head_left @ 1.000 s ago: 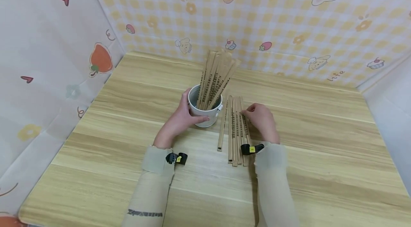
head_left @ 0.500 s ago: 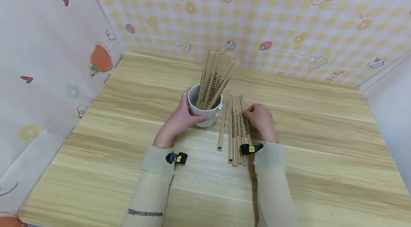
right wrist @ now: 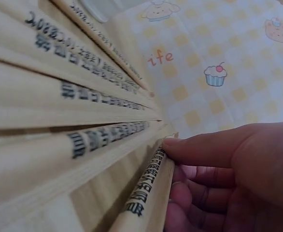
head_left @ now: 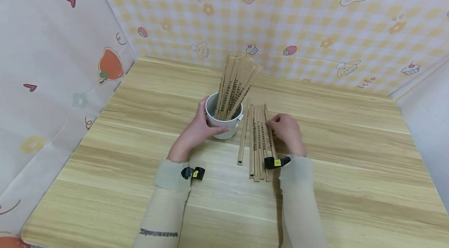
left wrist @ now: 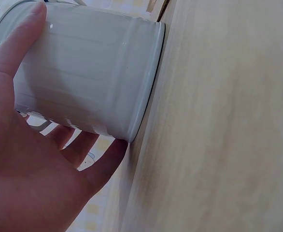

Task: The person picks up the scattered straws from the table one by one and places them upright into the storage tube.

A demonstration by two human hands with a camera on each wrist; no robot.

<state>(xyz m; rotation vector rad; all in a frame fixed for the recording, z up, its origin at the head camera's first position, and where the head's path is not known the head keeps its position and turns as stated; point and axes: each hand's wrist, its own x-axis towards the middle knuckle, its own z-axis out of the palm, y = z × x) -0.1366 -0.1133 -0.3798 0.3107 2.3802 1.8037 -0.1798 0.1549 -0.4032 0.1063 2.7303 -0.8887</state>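
A white metal bucket (head_left: 224, 128) stands upright on the table, with several paper-wrapped straws (head_left: 233, 88) leaning in it. Around its left side curls my left hand (head_left: 196, 125), the thumb across the front; the left wrist view shows the fingers behind the bucket wall (left wrist: 88, 72). To the right lies a row of wrapped straws (head_left: 257, 143) with dark print. My right hand (head_left: 287, 131) pinches the rightmost wrapped straw (head_left: 269, 131) between thumb and fingers. In the right wrist view this straw (right wrist: 148, 188) stands a little apart from its neighbours.
One wrapped straw (head_left: 243, 139) lies slightly apart, between the bucket and the row. The wooden table (head_left: 350, 170) meets a yellow checked backdrop (head_left: 308, 37) at the back and a white printed sheet (head_left: 52, 65) on the left.
My right hand has shifted slightly to the right, and the rightmost straw has moved with it, away from the row. The left hand and bucket have stayed put.
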